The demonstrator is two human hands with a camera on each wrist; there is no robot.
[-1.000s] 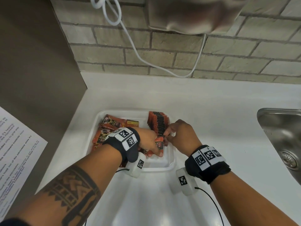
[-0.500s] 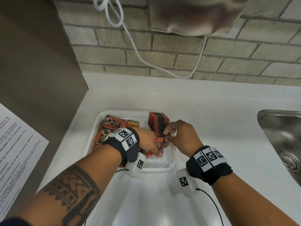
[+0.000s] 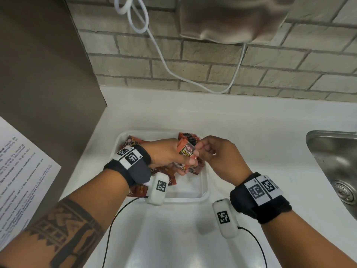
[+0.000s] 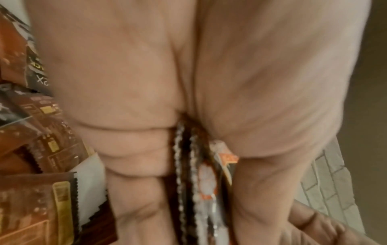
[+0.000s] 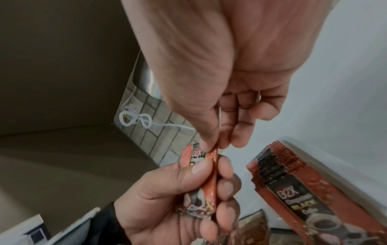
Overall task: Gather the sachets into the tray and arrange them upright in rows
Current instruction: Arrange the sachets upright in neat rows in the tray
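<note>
My left hand covers most of the loose sachets in the tray, so can't count them. Left wrist view's blurry, and the sink runs off the right edge.

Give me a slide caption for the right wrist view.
Left hand grips a small sachet bundle while right hand pinches its top corner.

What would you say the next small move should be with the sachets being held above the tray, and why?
Probably set them on end against the upright row at the tray's far right. The left hand grips a small bunch of sachets, the right hand pinches their top edge, and loose sachets lie flat at the left.
</note>
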